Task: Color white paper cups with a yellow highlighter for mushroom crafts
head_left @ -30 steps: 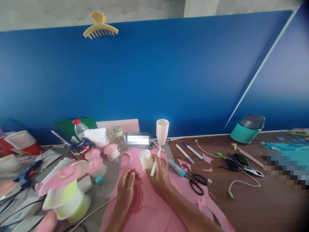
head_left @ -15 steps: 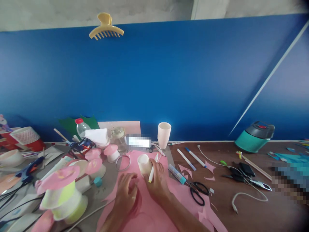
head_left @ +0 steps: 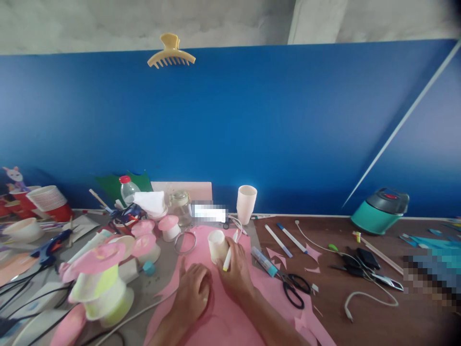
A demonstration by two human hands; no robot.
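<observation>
On a pink paper sheet (head_left: 219,319) my right hand (head_left: 236,271) is closed round a white marker (head_left: 227,258) with a yellow end. The same hand rests against the right side of a small white paper cup (head_left: 216,246), which stands upright. Its grip on the cup is partly hidden. My left hand (head_left: 194,288) lies on the pink sheet to the left, apart from the cup. Its index finger stretches forward while the other fingers bend, and nothing shows in it. A silver ring (head_left: 185,242) lies beyond the left hand.
Right of the sheet are scissors (head_left: 293,297), a glitter tube (head_left: 264,261) and two markers. Stacked white cups (head_left: 246,204) stand behind. Pink-topped paper cups (head_left: 97,283), a glue gun (head_left: 50,247) and cables crowd the left. A green-and-black flask (head_left: 378,214) stands far right.
My left hand's index finger has stretched forward and its other fingers have curled. The right hand keeps the marker beside the cup. The camera view has tilted slightly up and turned left.
</observation>
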